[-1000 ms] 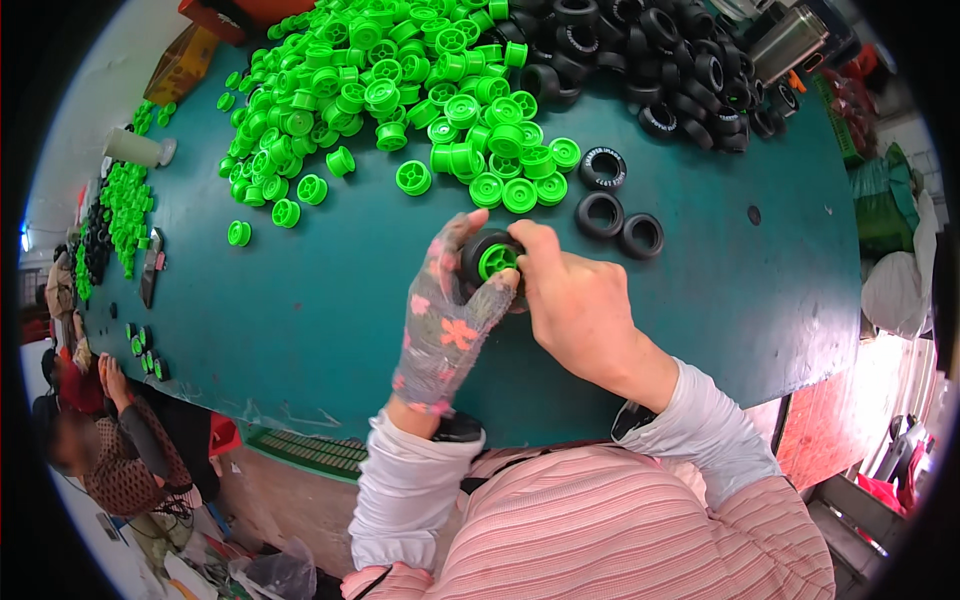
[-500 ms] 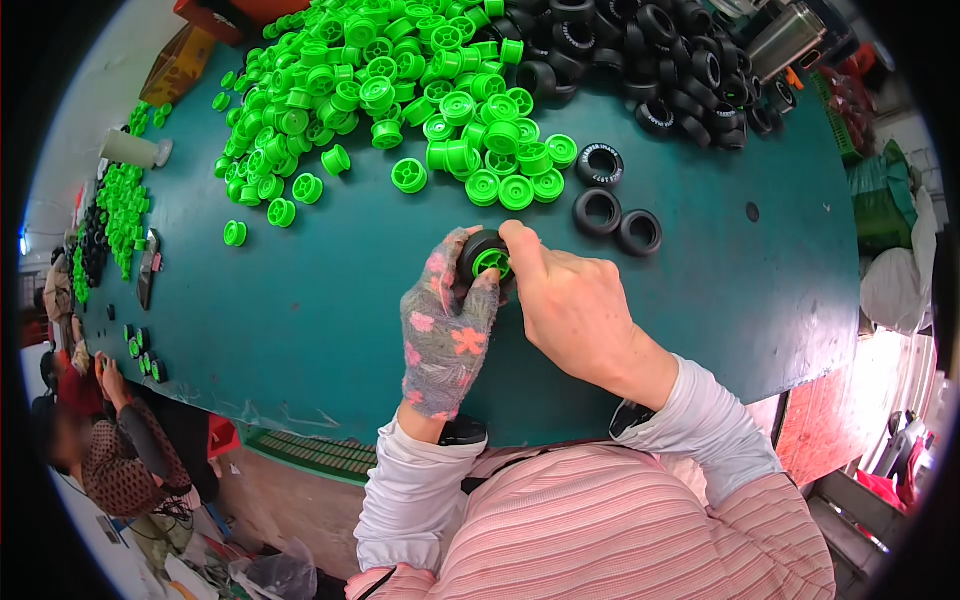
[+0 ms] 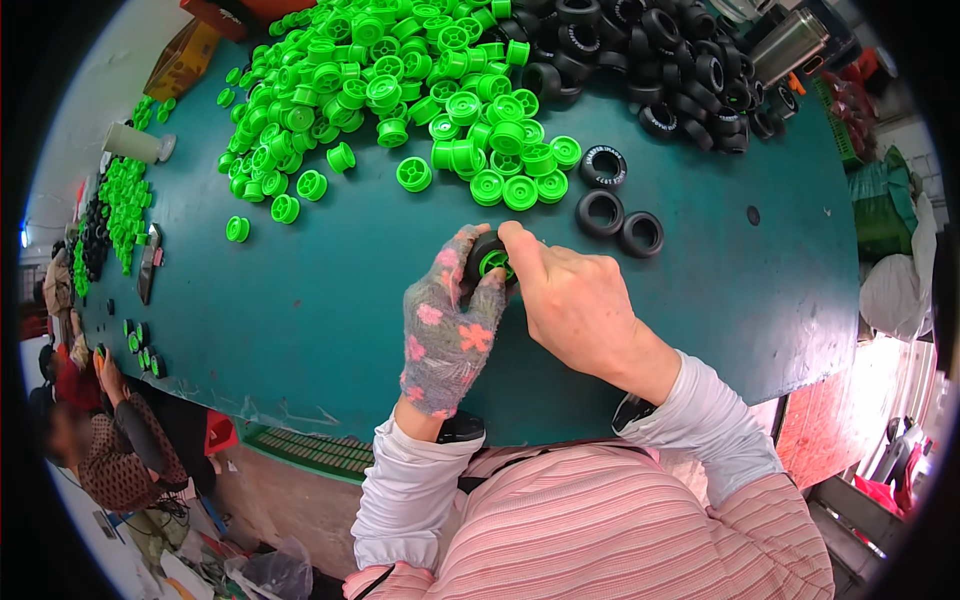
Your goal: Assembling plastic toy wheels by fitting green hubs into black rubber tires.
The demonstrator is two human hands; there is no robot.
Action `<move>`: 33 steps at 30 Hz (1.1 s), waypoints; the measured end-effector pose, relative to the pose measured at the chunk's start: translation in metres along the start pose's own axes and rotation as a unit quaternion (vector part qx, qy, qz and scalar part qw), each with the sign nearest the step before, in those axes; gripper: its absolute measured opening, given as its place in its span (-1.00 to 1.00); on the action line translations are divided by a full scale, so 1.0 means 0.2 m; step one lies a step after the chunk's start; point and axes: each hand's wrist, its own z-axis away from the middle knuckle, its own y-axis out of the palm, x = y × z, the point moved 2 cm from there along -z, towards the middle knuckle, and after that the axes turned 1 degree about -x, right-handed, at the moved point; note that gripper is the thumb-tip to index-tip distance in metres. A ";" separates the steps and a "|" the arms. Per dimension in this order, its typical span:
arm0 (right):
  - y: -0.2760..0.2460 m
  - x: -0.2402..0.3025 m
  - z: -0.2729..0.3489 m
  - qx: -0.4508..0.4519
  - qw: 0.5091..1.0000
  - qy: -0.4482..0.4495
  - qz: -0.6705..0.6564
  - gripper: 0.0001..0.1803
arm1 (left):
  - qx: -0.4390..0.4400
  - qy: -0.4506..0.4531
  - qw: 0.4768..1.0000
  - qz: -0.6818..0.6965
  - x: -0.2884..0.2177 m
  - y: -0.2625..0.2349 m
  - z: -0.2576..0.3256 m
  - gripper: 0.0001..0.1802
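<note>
Above a teal desk (image 3: 300,330), a floral-gloved left hand (image 3: 447,325) and bare right hand (image 3: 572,300) together grip a black tyre with green hub (image 3: 490,260), near a yellow box (image 3: 182,60) at the far-left edge.

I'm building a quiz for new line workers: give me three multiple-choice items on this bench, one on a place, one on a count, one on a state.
1. Where is the heap of loose green plastic wheel hubs? A far left of the table B near edge C on the floor
2. How many black rubber tyres lie alone between the heaps and the hands? A one B three C six
3. The green hub with a black tyre is: A lying alone B held by both hands C hidden in a bag

A: heaped far left. B: three apart. B: left hand and right hand both grip it.
</note>
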 end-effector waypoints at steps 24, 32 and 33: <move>-0.03 -0.11 0.00 0.103 0.716 0.330 -0.607 -0.70 | 0.017 -0.159 0.951 0.264 -0.04 -0.06 0.02 -0.59; -0.02 -0.09 0.01 0.084 0.774 0.292 -0.555 -0.68 | 0.016 -0.149 0.957 0.247 -0.01 -0.04 0.03 -0.55; -0.02 -0.09 0.00 0.075 0.783 0.287 -0.547 -0.69 | 0.021 -0.153 0.958 0.240 -0.01 -0.04 0.03 -0.57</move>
